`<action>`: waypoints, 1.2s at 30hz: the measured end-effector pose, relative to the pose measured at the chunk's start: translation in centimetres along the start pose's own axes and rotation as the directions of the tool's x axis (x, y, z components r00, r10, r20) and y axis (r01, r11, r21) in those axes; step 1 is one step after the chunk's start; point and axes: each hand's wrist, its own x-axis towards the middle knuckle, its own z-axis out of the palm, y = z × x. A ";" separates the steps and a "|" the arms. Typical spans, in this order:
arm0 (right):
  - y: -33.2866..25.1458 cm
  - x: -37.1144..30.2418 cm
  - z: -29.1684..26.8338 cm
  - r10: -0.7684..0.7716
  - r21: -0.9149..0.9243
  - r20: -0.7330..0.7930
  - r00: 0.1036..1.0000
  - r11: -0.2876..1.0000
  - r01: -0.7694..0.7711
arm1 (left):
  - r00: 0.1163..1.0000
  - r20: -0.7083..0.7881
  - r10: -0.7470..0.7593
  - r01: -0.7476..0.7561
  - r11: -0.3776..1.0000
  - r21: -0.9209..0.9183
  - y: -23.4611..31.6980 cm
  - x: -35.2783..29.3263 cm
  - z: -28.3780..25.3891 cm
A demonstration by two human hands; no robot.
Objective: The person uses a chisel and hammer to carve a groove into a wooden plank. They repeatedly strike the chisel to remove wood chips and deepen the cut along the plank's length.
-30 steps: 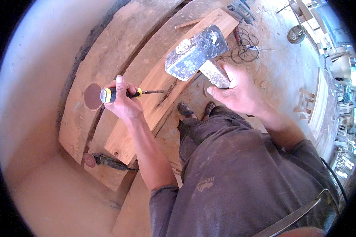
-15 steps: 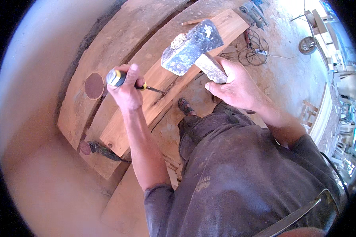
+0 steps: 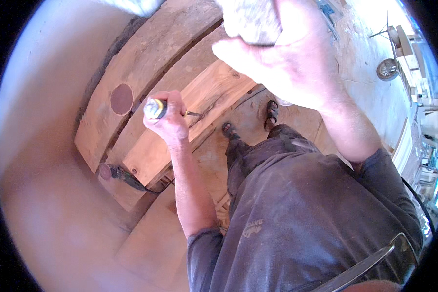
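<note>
My left hand (image 3: 169, 122) is wrapped around the black-and-yellow handle of a chisel (image 3: 155, 108). The chisel's blade slants down to the dark, rough hollow along the edge of a pale wooden board (image 3: 153, 155). High up and close to the camera, my right hand (image 3: 301, 63) grips the worn wooden handle of a hammer (image 3: 253, 22). Most of the hammer's head lies beyond the top of the picture; a pale piece at the upper edge may be part of it. The hammer is well apart from the chisel.
The board lies on a bench of thick, dusty planks (image 3: 180, 29) with a gap between them. A round sanding disc (image 3: 122, 99) rests on the bench, and a grinder (image 3: 126, 177) with a cord sits at its near left end. A wheel (image 3: 387, 69) stands at the far right.
My right hand has lifted the hammer up toward the camera, so its head has mostly left the picture. My left hand still holds the chisel at the hollow, its grip shifted slightly.
</note>
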 end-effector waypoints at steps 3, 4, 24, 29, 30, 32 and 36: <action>-1.1 0.7 1.7 -0.169 -0.103 -0.020 0.985 0.981 0.166 | 0.999 0.032 0.016 -0.017 1.000 0.011 -0.2 -0.7 0.6; -0.8 0.5 2.3 -0.211 -0.151 0.037 0.977 0.965 0.214 | 1.000 0.019 0.016 -0.017 0.999 0.045 -0.3 -0.8 0.7; 1.8 1.4 3.5 0.330 -0.539 0.624 0.708 0.838 0.085 | 0.993 0.060 -0.098 0.105 0.988 -0.118 0.0 1.7 0.8; 5.7 -4.1 2.1 0.524 -0.434 0.460 0.716 0.837 -0.334 | 0.823 -0.279 -0.495 0.326 0.814 -0.482 -3.7 6.1 -7.2; 6.4 -4.8 1.6 0.564 -0.403 0.439 0.700 0.820 -0.407 | 0.860 -0.244 -0.449 0.299 0.829 -0.472 -3.7 5.5 -7.6; 7.7 -6.1 0.7 0.610 -0.401 0.389 0.691 0.787 -0.469 | 0.917 -0.156 -0.367 0.263 0.850 -0.456 -2.6 4.0 -6.5; 9.4 -8.1 -0.2 0.658 -0.397 0.353 0.665 0.749 -0.530 | 0.973 -0.065 -0.219 0.185 0.922 -0.339 0.4 3.6 -3.9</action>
